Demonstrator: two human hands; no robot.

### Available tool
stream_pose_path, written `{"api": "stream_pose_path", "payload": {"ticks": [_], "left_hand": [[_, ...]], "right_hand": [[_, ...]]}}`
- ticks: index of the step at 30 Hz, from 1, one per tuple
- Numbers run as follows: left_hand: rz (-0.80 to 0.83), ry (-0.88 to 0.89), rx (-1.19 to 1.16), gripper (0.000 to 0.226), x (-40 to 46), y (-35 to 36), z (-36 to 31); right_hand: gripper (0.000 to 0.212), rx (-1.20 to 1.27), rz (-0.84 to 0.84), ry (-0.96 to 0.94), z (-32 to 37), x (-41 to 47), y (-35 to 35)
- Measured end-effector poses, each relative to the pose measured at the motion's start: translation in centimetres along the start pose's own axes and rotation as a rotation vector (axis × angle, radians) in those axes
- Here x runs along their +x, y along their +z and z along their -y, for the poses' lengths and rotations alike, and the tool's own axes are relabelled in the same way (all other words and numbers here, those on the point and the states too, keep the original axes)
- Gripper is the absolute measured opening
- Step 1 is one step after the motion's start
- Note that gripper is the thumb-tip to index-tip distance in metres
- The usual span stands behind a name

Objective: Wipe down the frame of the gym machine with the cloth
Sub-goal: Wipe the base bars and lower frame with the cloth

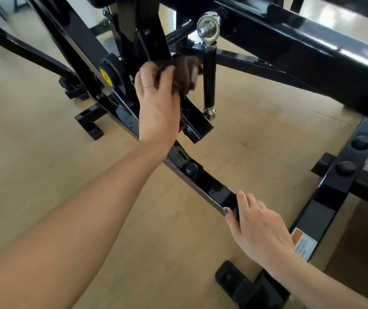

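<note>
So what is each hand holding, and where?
Left hand grips the bunched cloth against the frame. Right hand grips the frame's low bar, fingers over its edge.

We see a pale tan wooden floor (pixel 256 134) with a few small dark specks. To the right of that floor, we see a strip of darker brown flooring (pixel 365 248) reaching the frame's lower right edge.

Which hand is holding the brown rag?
The left hand, the one reaching farther up the machine, grips the brown cloth against the black frame. The right hand has no cloth; it just holds the low bar nearer the camera.
</note>
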State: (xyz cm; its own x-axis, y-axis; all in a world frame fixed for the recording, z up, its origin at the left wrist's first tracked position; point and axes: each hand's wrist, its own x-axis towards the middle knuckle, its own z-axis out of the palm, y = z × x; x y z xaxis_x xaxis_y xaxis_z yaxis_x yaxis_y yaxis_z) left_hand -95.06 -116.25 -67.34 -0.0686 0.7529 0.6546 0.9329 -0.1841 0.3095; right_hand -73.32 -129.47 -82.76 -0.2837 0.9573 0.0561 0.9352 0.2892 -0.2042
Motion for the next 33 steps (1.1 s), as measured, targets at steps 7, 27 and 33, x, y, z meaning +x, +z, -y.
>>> {"api": "stream_pose_path", "payload": {"ticks": [7, 27, 33], "left_hand": [[0.266, 0.155, 0.218, 0.053, -6.3, 2.2, 0.4], [0.407, 0.674, 0.437, 0.050, -6.0, 3.1, -1.7], [0.281, 0.398, 0.387, 0.034, -0.8, 1.7, -1.2]], "right_hand": [[0.060, 0.013, 0.015, -0.001, 0.1, 0.0, -0.2], [0.060, 0.031, 0.036, 0.011, 0.0, -0.2, -0.4], [0.057, 0.004, 0.023, 0.026, -0.1, -0.1, -0.1]]}}
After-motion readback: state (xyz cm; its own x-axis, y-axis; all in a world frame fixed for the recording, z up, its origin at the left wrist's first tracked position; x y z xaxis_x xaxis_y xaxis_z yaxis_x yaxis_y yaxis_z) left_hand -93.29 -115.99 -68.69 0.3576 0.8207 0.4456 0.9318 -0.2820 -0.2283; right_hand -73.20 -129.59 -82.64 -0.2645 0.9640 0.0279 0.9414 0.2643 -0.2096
